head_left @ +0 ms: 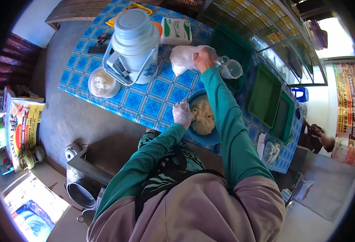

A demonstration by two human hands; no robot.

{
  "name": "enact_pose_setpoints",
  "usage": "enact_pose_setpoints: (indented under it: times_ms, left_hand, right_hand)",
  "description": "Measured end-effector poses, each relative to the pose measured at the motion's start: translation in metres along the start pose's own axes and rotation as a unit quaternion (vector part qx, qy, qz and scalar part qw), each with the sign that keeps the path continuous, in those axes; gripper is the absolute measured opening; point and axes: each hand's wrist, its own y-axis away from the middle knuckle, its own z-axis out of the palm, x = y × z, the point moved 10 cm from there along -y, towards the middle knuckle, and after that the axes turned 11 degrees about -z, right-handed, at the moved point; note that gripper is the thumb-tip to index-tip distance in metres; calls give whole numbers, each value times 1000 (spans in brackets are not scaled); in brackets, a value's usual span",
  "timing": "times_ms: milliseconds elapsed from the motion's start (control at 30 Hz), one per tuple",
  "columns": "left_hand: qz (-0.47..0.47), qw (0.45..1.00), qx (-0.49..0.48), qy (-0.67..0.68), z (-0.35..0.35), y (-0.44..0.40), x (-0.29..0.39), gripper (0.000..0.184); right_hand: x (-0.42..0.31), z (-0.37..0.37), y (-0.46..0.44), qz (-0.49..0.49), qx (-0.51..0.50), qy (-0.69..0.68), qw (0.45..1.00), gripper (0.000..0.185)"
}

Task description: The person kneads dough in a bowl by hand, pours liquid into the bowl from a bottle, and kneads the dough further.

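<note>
Dough (202,115) lies in a blue bowl (207,139), just right of the gloved left hand (182,113), whose fingers touch the near side of the rim; whether they pinch it or merely lean on it, I cannot tell. Farther out, the right hand (204,59) has its fingers on a white plastic bag (182,57), apparently bunched at its gathered end, though how tightly is unclear. If that grip slips or the thin plastic tears, the contents could spill over the checked cloth (143,105) below those fingers. A clear jug (231,70) stands just right of the same fingers, so a sideways swing of the wrist could knock it; the right sleeve (222,97), passing close over the bowl, could brush the dough if the arm drops. Should the left fingers push unevenly, the bowl, near the table edge, might tip. The sleeve hides the bowl's right side, and the 5 right fingertips cannot all be made out against the bag. What the bag holds is veiled by cloudy plastic. To the left of both hands' fingers, a pale tub (104,83) shows whitish contents too blurred to name, and a tall flask (139,48) blocks the cloth behind it.
</note>
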Motion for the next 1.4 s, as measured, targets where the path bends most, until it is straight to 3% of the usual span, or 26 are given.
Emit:
enact_pose_setpoints:
  times_ms: [33,133,267,333,400,433,500,533,567,600,667,700,767,800,833,900,967,1067,1200,1300,1400]
  left_hand:
    - [4,1000,1,3,1,-1,0,29]
    - [32,999,18,-3,6,1,-2,29]
    - [31,998,24,53,-3,1,2,29]
    - [39,997,29,62,-6,1,4,29]
    - [54,996,46,50,-4,1,4,28]
    - [43,997,35,53,-2,0,2,28]
    - [17,998,-1,53,3,-1,0,29]
    - [21,998,-8,53,4,0,0,29]
    - [29,998,3,54,4,-1,0,29]
    - [35,998,15,55,3,-1,-1,29]
    - [38,997,24,59,5,-1,-4,30]
    - [42,997,35,55,4,-2,-4,30]
    - [48,997,41,54,5,-1,-4,30]
    - [26,998,23,60,8,-3,-9,30]
    - [4,998,7,65,11,-6,-12,30]
    - [25,998,28,60,12,-4,-11,29]
    - [44,997,53,41,7,1,-10,28]
    - [55,996,49,43,6,0,-4,27]
    - [87,993,62,43,6,1,1,28]
    - [26,998,40,38,9,-2,-6,29]
    - [17,998,38,45,9,-2,-7,29]
  right_hand:
    - [26,-12,9,103,119,-222,962,18]
    - [-3,5,35,137,12,-245,960,19]
    - [-29,-22,57,195,-41,-290,936,19]
    - [-77,-15,120,225,-280,-365,859,15]
    - [-75,-64,147,173,-227,-191,939,15]
    - [-59,-77,154,111,-318,-156,929,13]
    - [-65,-96,179,-123,-381,69,914,14]
    - [-76,-110,196,-282,-334,255,862,17]
    - [-80,-126,206,-200,-260,140,934,20]
    - [-79,-130,202,-199,-258,141,935,20]
    - [-74,-144,182,-231,-203,389,868,22]
    - [-63,-145,180,-229,-199,389,870,22]
    - [-22,-136,179,-196,-228,523,798,33]
    - [-10,-130,194,-195,-226,524,798,33]
    - [-11,-108,232,-319,-223,622,679,40]
    - [-14,-93,287,-429,-207,695,539,49]
    - [9,-114,298,-272,-326,676,602,64]
    - [24,-127,282,-252,-352,696,574,66]
    - [29,-115,257,-311,-301,676,596,61]
    - [19,-107,247,-313,-280,684,596,45]
    - [14,-104,236,-278,-258,678,630,29]
